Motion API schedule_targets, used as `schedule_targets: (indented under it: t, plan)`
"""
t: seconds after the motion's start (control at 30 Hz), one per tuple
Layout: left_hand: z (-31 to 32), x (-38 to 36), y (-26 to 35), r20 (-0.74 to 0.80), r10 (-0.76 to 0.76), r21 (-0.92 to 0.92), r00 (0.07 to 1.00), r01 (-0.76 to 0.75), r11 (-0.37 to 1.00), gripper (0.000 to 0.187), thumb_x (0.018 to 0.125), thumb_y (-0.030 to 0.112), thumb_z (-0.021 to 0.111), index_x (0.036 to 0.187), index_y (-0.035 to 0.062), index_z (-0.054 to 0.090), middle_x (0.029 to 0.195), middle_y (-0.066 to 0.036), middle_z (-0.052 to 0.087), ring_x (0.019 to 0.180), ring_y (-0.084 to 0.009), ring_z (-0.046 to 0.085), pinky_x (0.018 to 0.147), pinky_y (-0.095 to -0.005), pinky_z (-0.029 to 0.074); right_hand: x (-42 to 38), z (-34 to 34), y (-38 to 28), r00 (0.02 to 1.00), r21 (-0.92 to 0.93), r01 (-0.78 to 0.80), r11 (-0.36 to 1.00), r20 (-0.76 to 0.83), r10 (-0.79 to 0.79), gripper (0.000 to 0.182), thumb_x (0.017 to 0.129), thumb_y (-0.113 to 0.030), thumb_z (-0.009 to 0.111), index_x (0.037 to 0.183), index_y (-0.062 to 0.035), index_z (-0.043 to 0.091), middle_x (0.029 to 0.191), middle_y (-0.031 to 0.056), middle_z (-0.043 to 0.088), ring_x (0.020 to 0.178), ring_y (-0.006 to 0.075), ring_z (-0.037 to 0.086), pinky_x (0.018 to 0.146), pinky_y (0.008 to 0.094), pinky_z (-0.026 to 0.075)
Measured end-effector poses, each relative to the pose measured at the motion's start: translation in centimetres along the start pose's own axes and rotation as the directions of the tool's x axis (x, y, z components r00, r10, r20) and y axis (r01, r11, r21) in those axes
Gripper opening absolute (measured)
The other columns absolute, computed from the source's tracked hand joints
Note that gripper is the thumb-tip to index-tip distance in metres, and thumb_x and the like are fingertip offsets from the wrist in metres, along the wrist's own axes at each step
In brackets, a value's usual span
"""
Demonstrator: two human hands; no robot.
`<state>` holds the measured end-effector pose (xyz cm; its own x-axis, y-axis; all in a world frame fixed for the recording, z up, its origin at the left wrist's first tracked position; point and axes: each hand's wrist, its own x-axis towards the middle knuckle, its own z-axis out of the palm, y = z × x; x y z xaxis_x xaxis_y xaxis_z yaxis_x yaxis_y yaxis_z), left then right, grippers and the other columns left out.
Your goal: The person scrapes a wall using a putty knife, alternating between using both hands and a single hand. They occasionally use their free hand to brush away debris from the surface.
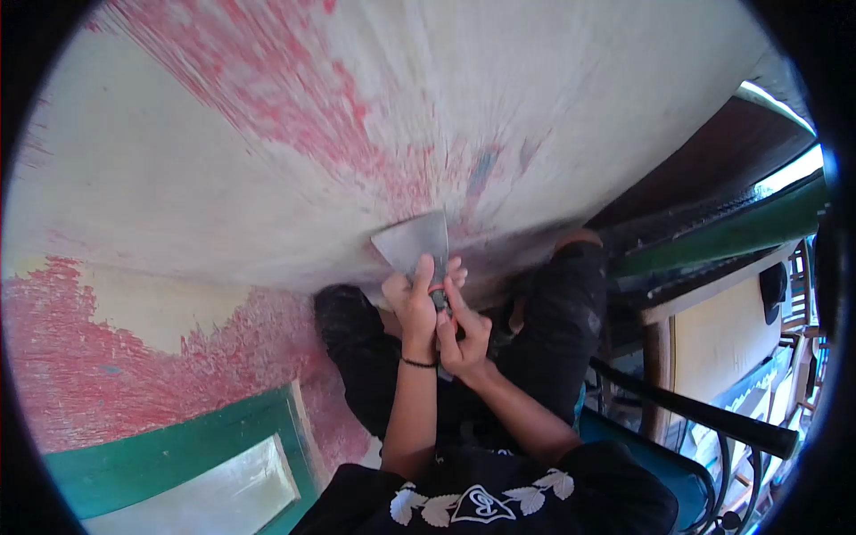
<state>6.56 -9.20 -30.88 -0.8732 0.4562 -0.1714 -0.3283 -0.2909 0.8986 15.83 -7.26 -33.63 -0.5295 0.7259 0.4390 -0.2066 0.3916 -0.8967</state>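
Both my hands grip one putty scraper [415, 243], its broad metal blade pressed flat-edged against the pale surface [223, 169] directly ahead of me, just beyond my fingertips. The scraper's long axis runs straight away from my body, handle toward me, blade edge toward the worn patch where red paint [294, 98] shows through the cream coat.

My left hand [412, 299] sits higher on the tool, closed around the neck with the forefinger laid forward onto the back of the blade; it is the nearer hand to the working edge. My right hand [464, 334] is wrapped around the dark handle with its red band, just behind and touching the left. Neither hand is spread; both are clenched on the same tool.

One black band circles my left wrist [419, 362]. My two knees in dark trousers [544, 330] frame the hands, left and right. A second, larger field of red paint [98, 366] lies to the lower left, bordered by one green frame [178, 455]. To the right stand a green beam [731, 234] and dark metal railing [704, 415].
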Motion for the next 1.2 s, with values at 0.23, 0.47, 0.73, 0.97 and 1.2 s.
schedule_targets:
  t: [0.23,0.47,0.73,0.97,1.2]
  plan:
    - [2.0,0.5,0.8,-0.001,0.068,-0.045,0.998,-0.068,0.997,0.036,0.102,0.031,0.063,0.103,-0.0056,0.06,0.09,-0.021,0.073,0.068,-0.0248,0.072,0.062,-0.0337,0.06,2.6,-0.9,0.7,0.999,0.004,0.042,0.999,0.033,-0.042,0.048,0.089,-0.002,0.058,0.135,0.0121,0.057,0.11,0.029,0.071,0.092,0.0243,0.074,0.084,0.0313,0.055]
    - [0.4,0.5,-1.1,0.04,0.041,0.008,0.998,-0.042,0.999,0.037,0.102,0.031,0.063,0.102,-0.0059,0.062,0.088,-0.02,0.073,0.069,-0.0245,0.072,0.062,-0.0341,0.06,1.3,-0.2,1.8,0.992,-0.006,0.112,0.994,-0.064,-0.112,0.045,0.091,-0.005,0.06,0.134,0.0082,0.06,0.083,0.022,0.071,0.069,0.0216,0.071,0.07,0.0318,0.054]
    - [-0.1,0.3,-1.7,0.006,0.029,-0.049,1.0,-0.029,0.998,0.038,0.102,0.024,0.063,0.093,-0.0122,0.067,0.085,-0.022,0.073,0.067,-0.0247,0.072,0.062,-0.0338,0.061,0.1,-0.6,0.8,1.0,0.022,-0.02,1.0,-0.005,0.02,0.046,0.092,-0.006,0.059,0.136,0.0069,0.059,0.084,0.0216,0.071,0.065,0.0166,0.068,0.067,0.0304,0.053]
    - [0.5,-0.1,-0.6,-0.038,0.016,0.05,0.999,-0.015,0.999,0.035,0.1,0.028,0.066,0.097,-0.0064,0.062,0.083,-0.021,0.072,0.063,-0.0242,0.07,0.057,-0.0336,0.059,-0.3,-0.4,1.1,0.999,0.033,-0.006,0.999,-0.034,0.007,0.047,0.091,-0.004,0.059,0.137,0.0062,0.059,0.092,0.0241,0.073,0.073,0.022,0.073,0.074,0.0316,0.056]
    - [3.7,1.2,2.2,-0.012,0.171,0.027,0.985,-0.17,0.985,0.037,0.101,0.031,0.064,0.095,-0.0053,0.06,0.08,-0.019,0.071,0.062,-0.0227,0.068,0.057,-0.0333,0.057,3.5,-0.7,0.9,0.992,0.059,0.12,0.991,-0.043,-0.118,0.045,0.09,-0.004,0.06,0.134,0.006,0.062,0.091,0.0234,0.073,0.072,0.0227,0.072,0.072,0.0327,0.055]
